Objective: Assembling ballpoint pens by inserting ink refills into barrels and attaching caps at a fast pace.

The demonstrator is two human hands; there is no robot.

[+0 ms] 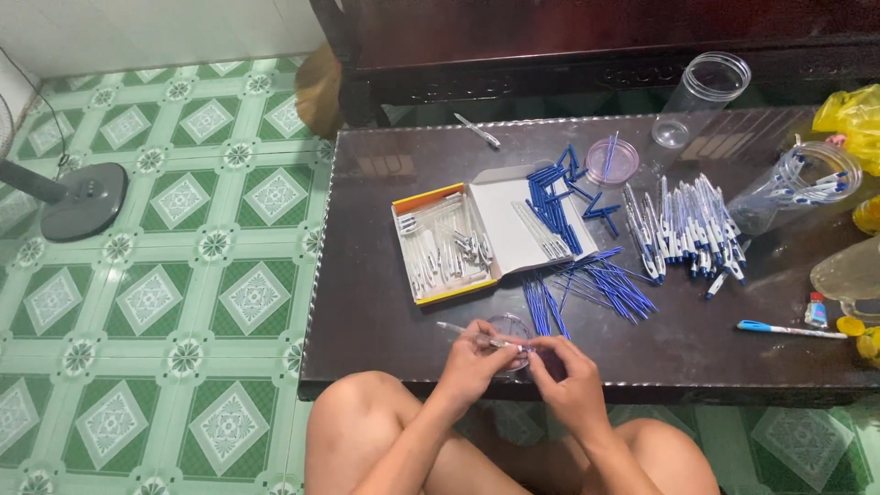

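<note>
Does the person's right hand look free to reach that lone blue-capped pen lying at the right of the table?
Probably not at once: the right hand and left hand both pinch a clear pen barrel. The table between it and the blue-capped pen lies bare, though.

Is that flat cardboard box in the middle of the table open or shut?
Open. The cardboard box has its lid folded back flat to the right, and clear pen barrels show inside its yellow-edged tray.

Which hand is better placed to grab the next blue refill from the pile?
Right hand, likely: the blue refills lie just ahead of it. The left hand sits farther away, gripping the clear pen barrel.
</note>
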